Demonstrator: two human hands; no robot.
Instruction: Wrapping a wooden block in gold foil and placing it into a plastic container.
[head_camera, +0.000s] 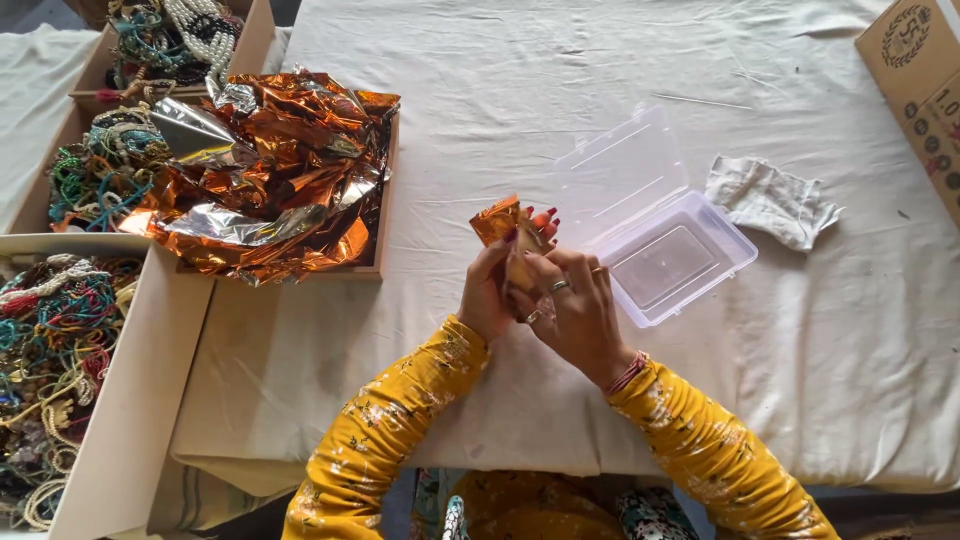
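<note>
Hands together at the middle of the table (520, 120), over a white cloth. Left hand (487, 295) and right hand (575, 312) pressed close, both pinching a small foil packet (497, 219), orange and shiny, sticking up past the fingertips. Rings on the right hand, red thread at its wrist. Just right of the hands, touching nothing, a clear plastic box (668, 262) with its lid flipped open. Further right, a crumpled rag (770, 200). Off to the left, a tray heaped with foil sheets (275, 170). Boxes of tangled beads (45, 350) along the left edge.
</note>
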